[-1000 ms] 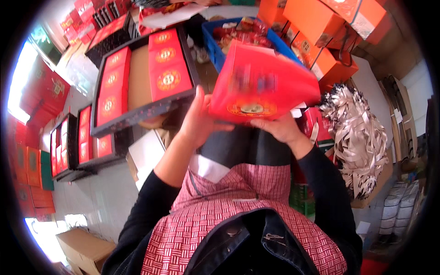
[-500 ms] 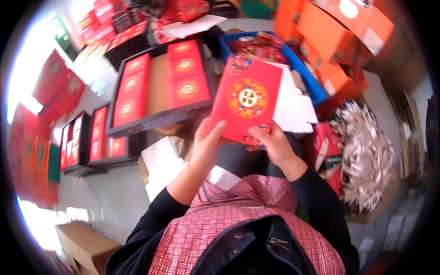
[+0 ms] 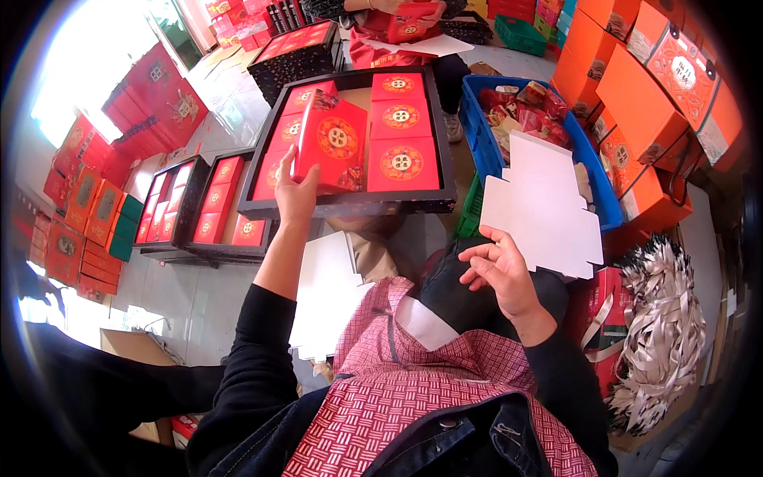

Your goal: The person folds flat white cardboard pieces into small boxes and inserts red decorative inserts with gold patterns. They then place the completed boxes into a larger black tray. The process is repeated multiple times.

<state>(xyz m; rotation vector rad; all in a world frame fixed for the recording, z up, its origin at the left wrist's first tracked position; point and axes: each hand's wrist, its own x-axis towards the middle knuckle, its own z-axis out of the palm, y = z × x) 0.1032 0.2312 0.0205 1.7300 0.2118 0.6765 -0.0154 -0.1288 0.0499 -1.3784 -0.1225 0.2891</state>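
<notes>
Red box (image 3: 338, 141) tilts over the black tray (image 3: 397, 205) in the head view, your left hand (image 3: 298, 189) gripping its near left side; your right hand (image 3: 502, 277) is empty, fingers loosely curled, near a white card blank (image 3: 544, 203); the box looks light, stiff, smooth, dentable; hold opposite side walls.

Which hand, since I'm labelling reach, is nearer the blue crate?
The right. The right hand is apart from the blue crate, below it in the picture; the left hand is farther off leftward, holding a red box at the black tray.
</notes>
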